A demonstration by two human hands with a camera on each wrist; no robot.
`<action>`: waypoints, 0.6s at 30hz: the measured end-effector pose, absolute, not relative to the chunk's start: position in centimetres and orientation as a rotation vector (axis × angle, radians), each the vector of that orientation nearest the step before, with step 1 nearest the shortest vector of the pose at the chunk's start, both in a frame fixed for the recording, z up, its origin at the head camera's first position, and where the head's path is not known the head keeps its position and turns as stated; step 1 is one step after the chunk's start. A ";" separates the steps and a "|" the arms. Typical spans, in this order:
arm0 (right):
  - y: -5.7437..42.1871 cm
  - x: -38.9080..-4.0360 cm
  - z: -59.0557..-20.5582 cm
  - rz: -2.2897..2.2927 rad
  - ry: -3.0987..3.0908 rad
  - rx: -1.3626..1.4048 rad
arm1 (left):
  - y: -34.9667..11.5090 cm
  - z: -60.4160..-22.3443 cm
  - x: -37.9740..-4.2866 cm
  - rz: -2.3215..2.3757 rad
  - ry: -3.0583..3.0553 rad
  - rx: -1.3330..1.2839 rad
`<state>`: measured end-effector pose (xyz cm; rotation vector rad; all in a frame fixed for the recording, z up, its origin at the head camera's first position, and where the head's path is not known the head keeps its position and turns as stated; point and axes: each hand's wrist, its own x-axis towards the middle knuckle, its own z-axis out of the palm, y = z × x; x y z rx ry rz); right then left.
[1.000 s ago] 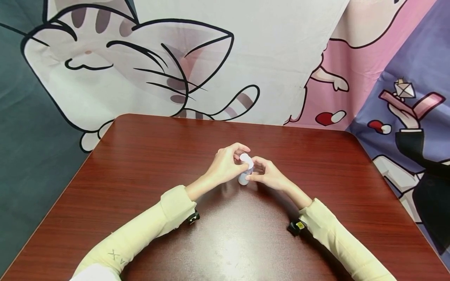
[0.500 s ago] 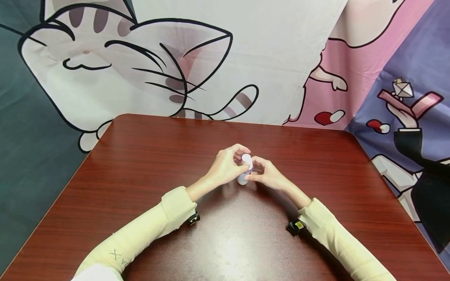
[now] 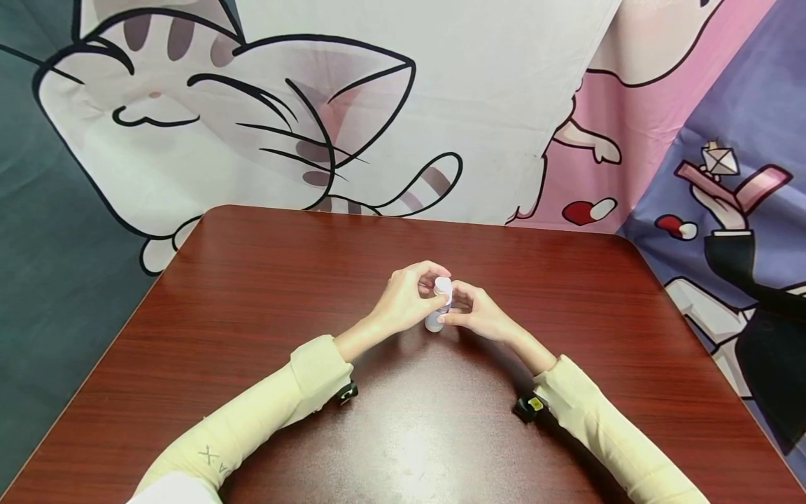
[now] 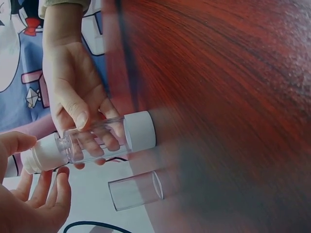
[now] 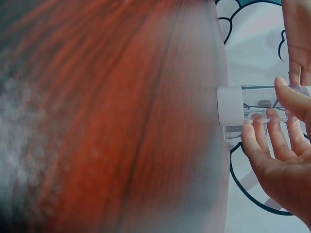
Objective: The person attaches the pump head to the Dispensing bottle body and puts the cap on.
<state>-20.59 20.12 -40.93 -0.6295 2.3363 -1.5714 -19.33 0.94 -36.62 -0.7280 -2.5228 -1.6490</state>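
A clear bottle (image 3: 434, 323) with a white base (image 4: 141, 131) stands on the table between my hands. My left hand (image 3: 406, 297) pinches its white top piece (image 4: 49, 153) between thumb and fingers. From the other side, my right hand (image 3: 483, 313) grips the see-through body, its thumb in front and fingers curled behind. The left wrist view also holds a clear, open-ended cap (image 4: 136, 191) standing on the table beside the bottle. That cap is hidden in the head view and mostly covered in the right wrist view.
The brown wooden table (image 3: 283, 273) reaches back to a printed cloth (image 3: 504, 105) with cartoon figures. Dark wrist cameras sit under both cuffs, the right one (image 3: 529, 407) near the tabletop.
The white top piece has shifted slightly right and looks more in line with the bottle than a second ago. Both hands stay almost in place around it.
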 end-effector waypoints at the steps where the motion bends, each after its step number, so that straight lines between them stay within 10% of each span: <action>1: 20.1 -20.6 -40.9 -1.569 2.337 -0.637 | 0.9 -36.6 -19.3 -1.647 -2.522 -0.731; 18: 20.2 -20.7 -40.9 -1.581 2.301 -0.628 | 1.0 -36.8 -19.6 -1.547 -2.487 -0.787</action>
